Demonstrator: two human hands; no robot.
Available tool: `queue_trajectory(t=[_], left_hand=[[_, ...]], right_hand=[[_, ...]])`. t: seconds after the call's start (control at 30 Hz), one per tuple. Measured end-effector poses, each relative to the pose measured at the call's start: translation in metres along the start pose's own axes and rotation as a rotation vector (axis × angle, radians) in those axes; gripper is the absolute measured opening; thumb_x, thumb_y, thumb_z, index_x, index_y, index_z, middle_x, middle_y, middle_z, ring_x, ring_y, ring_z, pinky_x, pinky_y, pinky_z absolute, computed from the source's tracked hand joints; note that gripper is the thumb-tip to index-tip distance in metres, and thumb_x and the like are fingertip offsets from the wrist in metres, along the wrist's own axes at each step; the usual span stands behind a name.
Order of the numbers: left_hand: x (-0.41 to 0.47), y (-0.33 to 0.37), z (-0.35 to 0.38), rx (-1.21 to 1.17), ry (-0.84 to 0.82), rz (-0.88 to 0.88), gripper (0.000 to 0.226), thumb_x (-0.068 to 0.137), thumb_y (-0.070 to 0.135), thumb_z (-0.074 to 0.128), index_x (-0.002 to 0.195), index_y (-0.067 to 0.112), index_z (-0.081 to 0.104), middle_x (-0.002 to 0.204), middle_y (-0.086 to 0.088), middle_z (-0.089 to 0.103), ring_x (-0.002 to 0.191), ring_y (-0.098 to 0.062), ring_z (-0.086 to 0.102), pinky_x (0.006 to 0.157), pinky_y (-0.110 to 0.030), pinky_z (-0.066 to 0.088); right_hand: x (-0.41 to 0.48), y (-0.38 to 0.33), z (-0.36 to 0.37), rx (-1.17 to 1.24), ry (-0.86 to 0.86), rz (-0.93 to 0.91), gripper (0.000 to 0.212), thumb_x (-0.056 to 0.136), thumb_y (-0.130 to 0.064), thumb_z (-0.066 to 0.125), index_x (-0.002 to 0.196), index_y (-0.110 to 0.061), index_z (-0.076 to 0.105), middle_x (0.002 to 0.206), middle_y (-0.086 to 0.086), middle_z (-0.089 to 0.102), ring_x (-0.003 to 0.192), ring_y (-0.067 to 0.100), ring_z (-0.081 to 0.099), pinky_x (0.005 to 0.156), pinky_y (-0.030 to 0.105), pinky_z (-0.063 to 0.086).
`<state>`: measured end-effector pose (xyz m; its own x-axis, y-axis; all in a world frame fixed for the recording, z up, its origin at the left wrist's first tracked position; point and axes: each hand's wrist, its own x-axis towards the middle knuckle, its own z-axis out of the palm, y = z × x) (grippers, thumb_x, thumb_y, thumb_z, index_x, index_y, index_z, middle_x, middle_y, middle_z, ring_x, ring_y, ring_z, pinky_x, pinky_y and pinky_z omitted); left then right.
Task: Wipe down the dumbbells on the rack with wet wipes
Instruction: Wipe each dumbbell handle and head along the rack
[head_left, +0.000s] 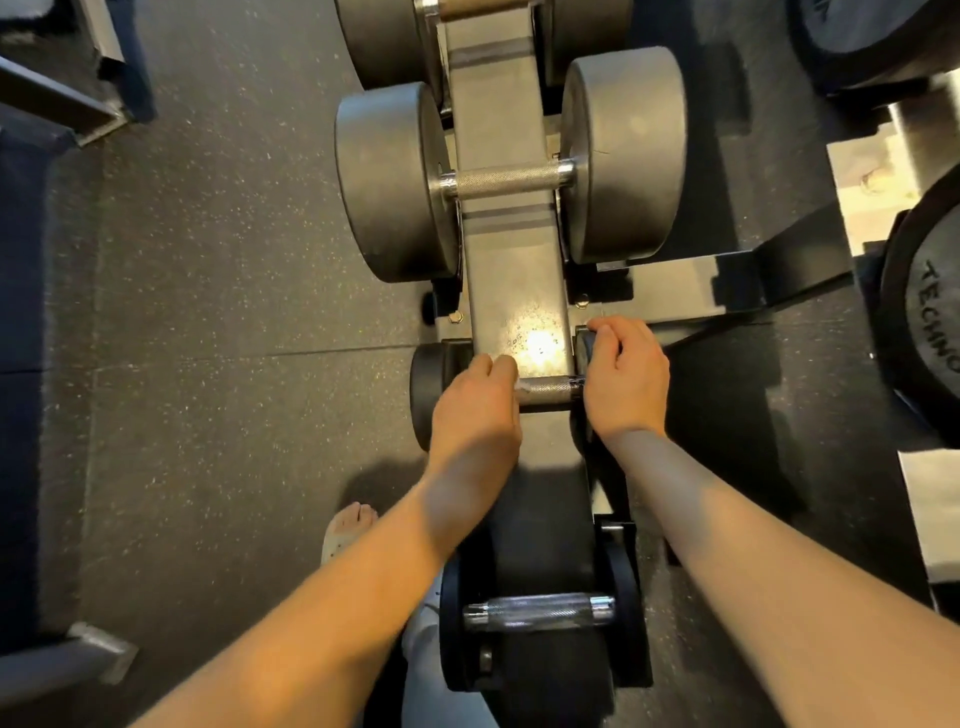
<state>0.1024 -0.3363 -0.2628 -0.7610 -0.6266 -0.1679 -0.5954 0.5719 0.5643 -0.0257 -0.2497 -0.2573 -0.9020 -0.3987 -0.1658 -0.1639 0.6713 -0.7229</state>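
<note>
Head view, looking straight down a dumbbell rack (511, 260) whose grey central spine runs from the top edge of the picture toward the viewer. The middle dumbbell (550, 389), with black heads and a knurled steel handle, lies crosswise over the spine. The left hand (475, 400) is closed round the left end of that handle, its fingers curled over a white wet wipe (522, 385); only a small strip of the wipe shows at the fingertips, lying against the steel. The right hand (626, 374) grips the dumbbell's right head at the right edge of the rack, fingers wrapped over the top of the head and thumb toward the handle. Farther up the spine sits a large grey dumbbell (506, 182), its heads overhanging both edges of the rack; another of the same kind is partly cut off at the top. Nearest the viewer a third dumbbell (540, 613), black with a shiny handle, rests at the near end of the rack. Around the rack: speckled dark floor (234, 312), a foot (348, 525) left of the near end, and a lettered weight plate (930, 322) at the right.
</note>
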Motion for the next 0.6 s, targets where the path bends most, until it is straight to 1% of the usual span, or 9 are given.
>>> queue_trajectory(t=[0.07,0.17,0.27,0.33,0.37,0.43,0.5,0.57,0.6], left_hand=[[-0.004,0.011,0.018,-0.192,0.068,-0.105,0.010,0.100,0.012,0.055,0.104,0.010,0.064,0.101,-0.007,0.058,0.082,-0.023,0.057,0.074,-0.038,0.049],[-0.012,0.023,0.033,-0.452,0.226,-0.214,0.007,0.095,0.010,0.059,0.095,0.012,0.066,0.094,-0.001,0.059,0.082,-0.013,0.054,0.074,-0.024,0.040],[-0.014,0.042,0.041,-0.643,0.135,-0.263,0.010,0.094,0.012,0.059,0.096,0.017,0.068,0.094,0.003,0.062,0.087,-0.010,0.057,0.078,-0.022,0.045],[-0.017,0.055,0.043,-0.867,0.057,-0.356,0.015,0.094,0.011,0.057,0.096,0.021,0.068,0.093,0.002,0.064,0.089,-0.013,0.061,0.081,-0.029,0.052],[-0.019,0.059,0.043,-0.960,0.068,-0.428,0.015,0.094,0.011,0.058,0.095,0.022,0.069,0.092,0.002,0.066,0.088,-0.014,0.063,0.082,-0.032,0.054],[-0.024,0.058,0.042,-1.075,0.143,-0.668,0.012,0.094,0.012,0.067,0.099,0.021,0.070,0.094,0.001,0.070,0.088,-0.011,0.067,0.082,-0.029,0.056],[-0.027,0.049,0.043,-1.226,0.247,-1.049,0.013,0.092,0.009,0.071,0.104,0.015,0.072,0.098,-0.003,0.073,0.091,-0.014,0.070,0.081,-0.028,0.057],[-0.025,0.036,0.042,-1.515,0.341,-1.363,0.010,0.092,0.001,0.070,0.097,0.010,0.072,0.098,-0.010,0.074,0.090,-0.021,0.072,0.081,-0.032,0.058],[-0.022,0.031,0.041,-1.664,0.351,-1.422,0.012,0.093,-0.002,0.067,0.092,0.009,0.070,0.096,-0.012,0.073,0.085,-0.021,0.072,0.082,-0.032,0.059]], right_hand=[[-0.001,-0.001,0.000,0.005,0.003,0.006,0.024,0.106,-0.019,0.042,0.099,-0.023,0.065,0.100,-0.001,0.062,0.099,0.018,0.059,0.093,0.042,0.051],[0.001,0.000,0.002,-0.004,-0.001,0.022,0.026,0.106,-0.020,0.042,0.103,-0.022,0.067,0.102,-0.003,0.061,0.103,0.019,0.059,0.096,0.042,0.050],[0.003,0.001,0.001,-0.018,-0.005,0.031,0.028,0.106,-0.020,0.041,0.105,-0.018,0.069,0.102,-0.003,0.061,0.103,0.019,0.059,0.096,0.043,0.050],[0.004,0.001,0.001,-0.023,-0.012,0.031,0.028,0.106,-0.021,0.041,0.106,-0.018,0.069,0.103,-0.002,0.062,0.103,0.019,0.059,0.095,0.044,0.050],[0.003,0.001,0.001,-0.025,-0.016,0.035,0.028,0.106,-0.021,0.041,0.106,-0.018,0.069,0.103,-0.002,0.062,0.103,0.019,0.059,0.095,0.044,0.050],[0.002,-0.001,0.001,-0.023,-0.019,0.038,0.028,0.106,-0.021,0.041,0.106,-0.020,0.069,0.104,-0.002,0.062,0.104,0.019,0.058,0.096,0.044,0.049],[0.002,-0.001,0.001,-0.015,-0.018,0.039,0.028,0.106,-0.021,0.041,0.106,-0.020,0.069,0.103,-0.002,0.063,0.104,0.019,0.058,0.096,0.045,0.049],[0.002,-0.001,0.001,-0.004,-0.012,0.032,0.027,0.106,-0.020,0.041,0.105,-0.022,0.068,0.102,-0.002,0.063,0.104,0.020,0.059,0.096,0.046,0.049],[0.001,-0.001,0.001,0.002,-0.011,0.033,0.026,0.106,-0.020,0.041,0.103,-0.024,0.067,0.102,-0.002,0.063,0.104,0.020,0.059,0.096,0.047,0.049]])
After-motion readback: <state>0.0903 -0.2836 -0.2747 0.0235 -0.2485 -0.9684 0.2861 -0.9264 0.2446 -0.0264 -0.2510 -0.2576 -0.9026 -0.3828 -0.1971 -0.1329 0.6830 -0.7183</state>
